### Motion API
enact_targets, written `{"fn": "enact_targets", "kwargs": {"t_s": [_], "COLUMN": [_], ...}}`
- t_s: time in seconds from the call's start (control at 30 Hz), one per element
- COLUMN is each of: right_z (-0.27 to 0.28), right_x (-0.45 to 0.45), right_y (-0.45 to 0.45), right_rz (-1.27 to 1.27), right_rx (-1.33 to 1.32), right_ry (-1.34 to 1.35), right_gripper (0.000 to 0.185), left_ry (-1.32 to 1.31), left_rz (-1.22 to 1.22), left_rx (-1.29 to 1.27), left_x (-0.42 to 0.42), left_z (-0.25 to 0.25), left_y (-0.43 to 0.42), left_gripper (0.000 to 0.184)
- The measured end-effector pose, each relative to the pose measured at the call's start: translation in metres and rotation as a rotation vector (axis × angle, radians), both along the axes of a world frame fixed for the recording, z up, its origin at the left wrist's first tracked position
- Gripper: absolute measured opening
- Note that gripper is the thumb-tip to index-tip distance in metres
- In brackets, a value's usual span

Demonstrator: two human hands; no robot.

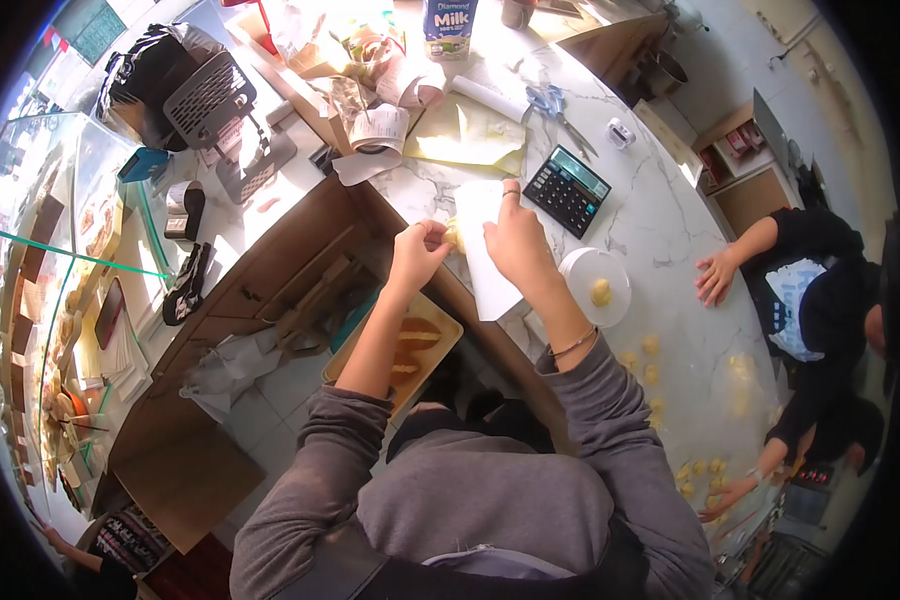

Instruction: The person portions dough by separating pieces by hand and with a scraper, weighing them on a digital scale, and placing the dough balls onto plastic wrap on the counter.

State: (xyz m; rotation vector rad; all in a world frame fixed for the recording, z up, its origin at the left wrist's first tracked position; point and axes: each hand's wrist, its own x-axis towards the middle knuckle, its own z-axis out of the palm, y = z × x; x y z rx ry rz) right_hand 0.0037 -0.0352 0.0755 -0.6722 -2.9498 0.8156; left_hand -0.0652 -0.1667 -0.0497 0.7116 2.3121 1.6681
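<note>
While a glass display case (30, 185) stands at the far left, a shallow tray (442, 348) with browned, striped contents lies lower down, beyond the left forearm. The left hand (420, 252) pinches a small yellow piece (455, 236) between thumb and fingertips, at the left edge of a white sheet (482, 262). The right hand (518, 248) is partly curled over the sheet's right side, its thumb against it; how firmly it grips, I cannot tell. Near that hand, a black calculator (567, 192) and a round white dish (620, 278) bearing a yellow lump (601, 292) rest on the marbled counter (670, 235). Farther right, more yellow pieces (651, 345) dot the surface, and another person's hand (714, 277) lies spread on it.
</note>
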Motion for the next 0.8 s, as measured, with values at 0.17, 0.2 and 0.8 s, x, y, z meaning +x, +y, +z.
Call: {"fn": "enact_targets", "kwargs": {"t_s": [0.17,0.2,0.8], "right_z": [-0.007,-0.012,-0.06], "right_x": [-0.001,-0.002,-0.047], "right_y": [-0.01,-0.011,0.013], "right_rz": [0.058,0.07,-0.015], "right_rx": [0.009,0.01,0.005], "right_ry": [-0.001,0.004,0.033], "right_gripper": [0.059,0.058,0.063], "left_ry": [0.122,0.126,-0.009], "left_rz": [0.01,0.018,0.038], "left_rx": [-0.004,-0.011,-0.148], "left_x": [0.005,0.005,0.002], "left_z": [0.002,0.0,0.01], "left_y": [0.004,0.004,-0.008], "left_gripper": [0.022,0.023,0.014]}}
